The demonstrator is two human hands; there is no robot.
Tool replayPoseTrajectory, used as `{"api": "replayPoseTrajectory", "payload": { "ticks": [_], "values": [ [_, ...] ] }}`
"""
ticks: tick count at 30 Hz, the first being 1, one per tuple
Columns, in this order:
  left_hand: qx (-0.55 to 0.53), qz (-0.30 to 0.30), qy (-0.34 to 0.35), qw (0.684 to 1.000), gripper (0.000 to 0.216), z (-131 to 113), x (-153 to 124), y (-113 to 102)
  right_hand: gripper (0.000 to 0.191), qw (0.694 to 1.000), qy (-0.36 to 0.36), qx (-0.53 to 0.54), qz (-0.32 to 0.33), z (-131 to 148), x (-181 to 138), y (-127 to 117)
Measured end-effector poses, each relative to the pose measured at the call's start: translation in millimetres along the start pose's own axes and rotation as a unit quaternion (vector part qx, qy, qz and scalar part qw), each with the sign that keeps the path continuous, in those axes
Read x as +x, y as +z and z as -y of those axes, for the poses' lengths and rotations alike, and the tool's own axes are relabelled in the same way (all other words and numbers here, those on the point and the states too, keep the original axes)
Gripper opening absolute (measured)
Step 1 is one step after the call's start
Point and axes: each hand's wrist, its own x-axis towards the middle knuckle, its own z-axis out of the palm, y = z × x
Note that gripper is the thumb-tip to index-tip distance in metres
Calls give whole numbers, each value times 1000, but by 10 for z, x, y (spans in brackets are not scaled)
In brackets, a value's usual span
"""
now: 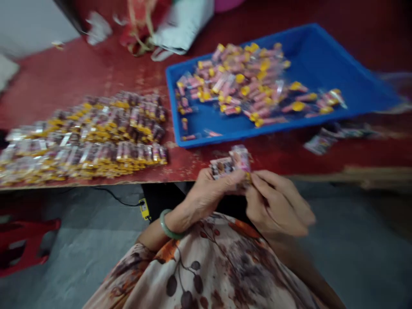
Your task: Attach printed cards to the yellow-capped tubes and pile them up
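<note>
My left hand (209,195) and my right hand (277,204) meet just below the table's front edge, both closed on a small bundle of wrapped packets (231,165) with pink and yellow ends. A green bangle (169,227) sits on my left wrist. A blue tray (322,68) beyond my hands holds a loose heap of the same packets (244,81). At the left, neat rows of packets (86,135) lie stacked on the red table (64,73). The picture is blurred by motion.
A few loose packets (322,141) lie right of the tray near the table edge. Bags and wrappers (167,25) sit at the back. A red stool (25,244) stands on the grey floor at the left, and a cable with a yellow plug (144,208) hangs under the table.
</note>
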Motion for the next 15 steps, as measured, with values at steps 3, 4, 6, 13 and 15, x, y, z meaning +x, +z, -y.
{"api": "replayPoseTrajectory", "payload": {
  "ticks": [3,4,6,13,15],
  "values": [
    [-22,-23,-11,999,31,-67,7,-59,37,999,-24,-32,33,0,-7,56],
    [-23,-35,-8,999,33,-104,7,-92,37,998,-38,-31,35,1,1,96],
    [-14,-67,9,998,37,-193,-19,-170,35,996,-80,-17,45,20,24,179],
    [110,-184,150,965,36,-844,-394,-612,23,985,-161,16,55,-71,-88,280],
    [198,-219,203,933,32,-1218,-539,-838,22,980,-183,28,72,-224,-216,277]
  ]
}}
